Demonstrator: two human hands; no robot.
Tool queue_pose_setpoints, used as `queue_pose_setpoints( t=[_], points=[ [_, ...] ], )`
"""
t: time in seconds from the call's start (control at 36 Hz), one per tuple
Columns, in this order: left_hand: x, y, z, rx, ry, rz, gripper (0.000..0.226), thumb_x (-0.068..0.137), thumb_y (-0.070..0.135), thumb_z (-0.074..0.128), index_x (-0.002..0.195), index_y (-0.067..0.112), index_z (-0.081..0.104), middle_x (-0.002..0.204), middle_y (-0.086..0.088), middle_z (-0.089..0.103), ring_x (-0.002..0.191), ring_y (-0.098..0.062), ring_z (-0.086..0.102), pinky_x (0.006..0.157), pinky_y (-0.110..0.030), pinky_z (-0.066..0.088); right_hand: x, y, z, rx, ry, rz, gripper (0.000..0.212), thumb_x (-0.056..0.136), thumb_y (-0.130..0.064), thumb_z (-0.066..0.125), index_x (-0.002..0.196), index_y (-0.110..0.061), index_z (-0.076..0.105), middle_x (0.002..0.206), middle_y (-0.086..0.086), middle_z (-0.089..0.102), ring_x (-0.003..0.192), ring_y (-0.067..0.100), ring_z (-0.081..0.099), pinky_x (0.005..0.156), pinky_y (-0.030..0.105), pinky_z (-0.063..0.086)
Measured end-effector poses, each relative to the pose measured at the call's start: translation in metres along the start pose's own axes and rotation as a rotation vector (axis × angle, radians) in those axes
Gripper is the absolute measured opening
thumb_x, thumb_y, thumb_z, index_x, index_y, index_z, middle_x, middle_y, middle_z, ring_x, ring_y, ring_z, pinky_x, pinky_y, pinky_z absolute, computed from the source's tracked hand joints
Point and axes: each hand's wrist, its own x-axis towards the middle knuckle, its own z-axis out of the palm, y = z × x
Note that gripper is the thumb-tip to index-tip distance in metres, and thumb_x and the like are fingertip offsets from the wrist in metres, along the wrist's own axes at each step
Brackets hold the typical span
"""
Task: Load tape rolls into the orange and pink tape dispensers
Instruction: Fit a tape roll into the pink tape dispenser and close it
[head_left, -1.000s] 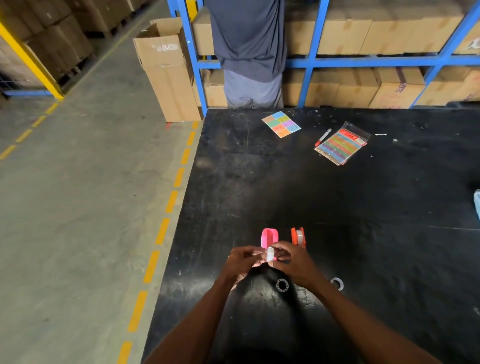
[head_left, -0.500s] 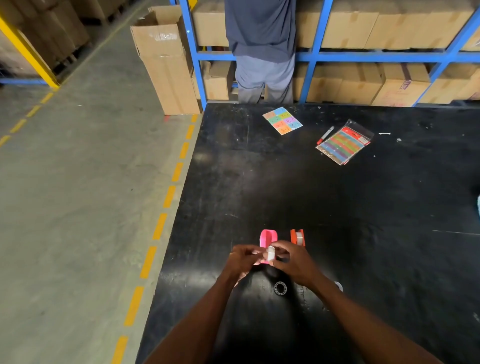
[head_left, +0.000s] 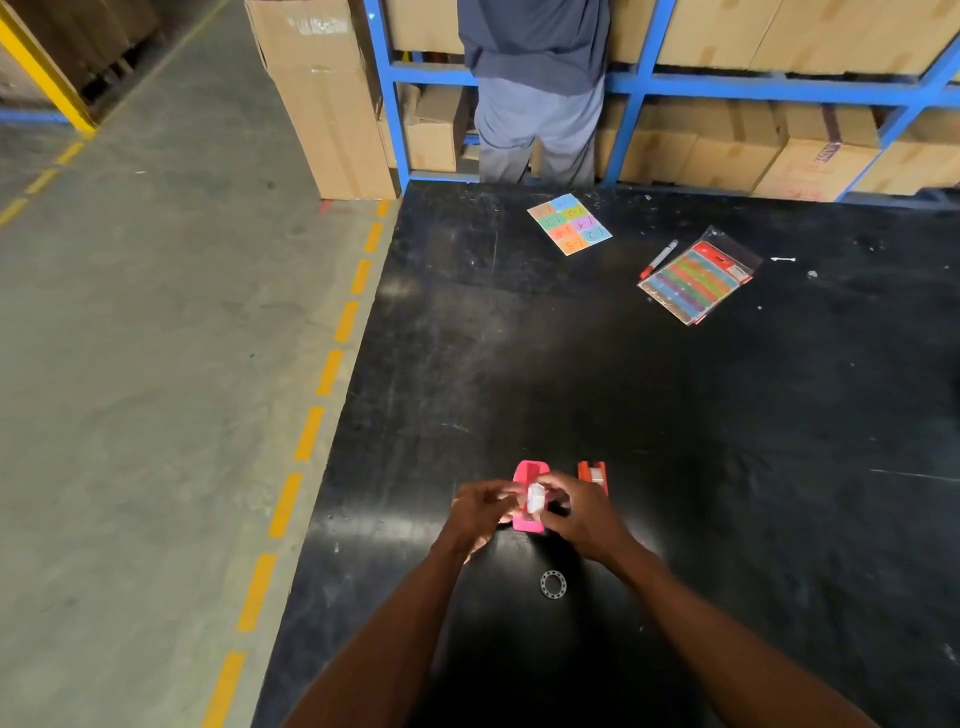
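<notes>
Hands meet over the pink plastic tape dispenser (head_left: 529, 499), which stands on the black bench (head_left: 675, 415) near its near-left edge; this dispenser serves as the landmark here. The left hand (head_left: 480, 514) curls in from the dispenser's left and the right hand (head_left: 579, 512) from its right, and both pinch a small white tape roll (head_left: 536, 498) between their fingertips, directly above the dispenser's open top. Compared with a second ago the hands and the roll sit a touch lower against the pink body, and more of the dispenser's near end shows beneath them, so the roll appears to be easing toward its seat, though whether it has entered the cradle cannot be told. Just right of the pink dispenser stands the orange plastic tape dispenser (head_left: 593, 475), unmoved, with something pale inside it; that looks like a roll already fitted, which would leave the pink one as the last to load. Nearer the person than the pink dispenser, a clear plastic ring (head_left: 552, 584) lies flat on the bench, apart from both hands. Far beyond the dispenser lie a sheet of coloured stickers (head_left: 569, 223), a red-tipped marker pen (head_left: 658, 258) and a clear packet of coloured strips (head_left: 696, 278), none of them touched.
</notes>
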Motion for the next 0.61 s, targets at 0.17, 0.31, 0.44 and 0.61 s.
queue_pose_setpoints(
  t=[0.17, 0.31, 0.44, 0.61],
  points=[
    [0.015, -0.006, 0.001, 0.259, 0.098, 0.122, 0.048, 0.081, 0.005, 0.073, 0.126, 0.019, 0.064, 0.111, 0.0, 0.067, 0.096, -0.016, 0.065, 0.081, -0.019, 0.053, 0.019, 0.003, -0.002, -0.189, 0.03, 0.0, 0.041, 0.077, -0.043, 0.064, 0.115, -0.028, 0.061, 0.111, -0.004, 0.071, 0.103, 0.018, 0.065, 0.092, 0.038, 0.044],
    [0.023, -0.005, 0.002, 0.462, 0.015, 0.223, 0.066, 0.081, 0.013, 0.073, 0.142, 0.023, 0.049, 0.134, 0.003, 0.048, 0.117, -0.011, 0.048, 0.088, -0.006, 0.037, 0.029, 0.002, -0.001, -0.38, 0.034, -0.03, 0.039, 0.079, -0.041, 0.066, 0.115, -0.026, 0.062, 0.12, -0.006, 0.063, 0.11, 0.02, 0.054, 0.091, 0.038, 0.037],
    [0.032, -0.007, 0.002, 0.571, -0.021, 0.248, 0.063, 0.085, 0.014, 0.069, 0.143, 0.024, 0.047, 0.137, -0.007, 0.049, 0.126, -0.019, 0.046, 0.097, -0.023, 0.035, 0.034, -0.002, 0.004, -0.466, 0.017, -0.027, 0.041, 0.081, -0.036, 0.066, 0.119, -0.021, 0.061, 0.124, -0.002, 0.056, 0.112, 0.021, 0.051, 0.092, 0.038, 0.036],
    [0.042, -0.01, -0.007, 0.694, -0.03, 0.291, 0.067, 0.081, 0.024, 0.075, 0.141, 0.031, 0.046, 0.14, 0.001, 0.048, 0.125, -0.017, 0.05, 0.096, -0.027, 0.044, 0.041, 0.002, 0.01, -0.472, 0.03, -0.046, 0.03, 0.082, -0.023, 0.066, 0.11, -0.012, 0.066, 0.12, 0.001, 0.056, 0.109, 0.023, 0.056, 0.091, 0.037, 0.044]
  ],
)
